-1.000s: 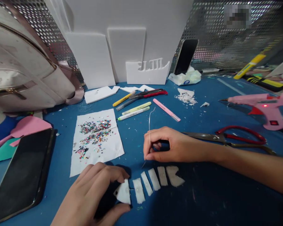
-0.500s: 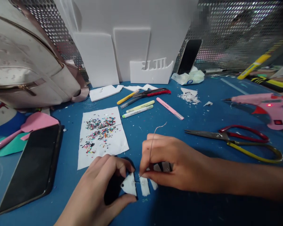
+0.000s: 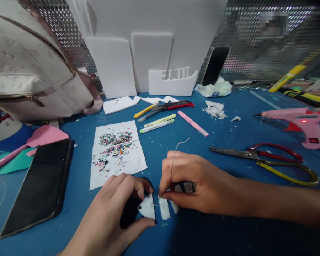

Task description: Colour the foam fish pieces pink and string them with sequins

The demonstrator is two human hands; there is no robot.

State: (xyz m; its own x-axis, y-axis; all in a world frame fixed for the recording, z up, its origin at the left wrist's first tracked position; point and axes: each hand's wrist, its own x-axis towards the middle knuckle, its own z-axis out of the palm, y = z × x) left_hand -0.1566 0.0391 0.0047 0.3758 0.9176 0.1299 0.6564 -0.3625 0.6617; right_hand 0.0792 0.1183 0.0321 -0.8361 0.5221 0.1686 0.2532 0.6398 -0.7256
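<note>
Between the thumb and forefinger of my left hand [image 3: 114,206] is a small white triangular piece [image 3: 147,207] with a black dot near its tip; the hand is closed on its edges. My right hand [image 3: 194,183] pinches a thin wire [image 3: 173,161], whose free end curls up above the knuckles. The wire's lower part runs near the gap between the triangle and a white strip [image 3: 164,208] beside it. More white pieces lie in a row under my right hand, partly hidden by its fingers.
A paper with colourful bits [image 3: 117,170] lies behind my left hand. Scissors [image 3: 245,153] and a pink glue gun [image 3: 306,122] with a red light are at right. Markers [image 3: 193,123], a cutter [image 3: 173,105], a phone [image 3: 37,185] and upright white boards [image 3: 112,67] surround the work.
The whole view has shifted slightly. Both hands keep nearly the same pose, still on the triangular piece and the wire.
</note>
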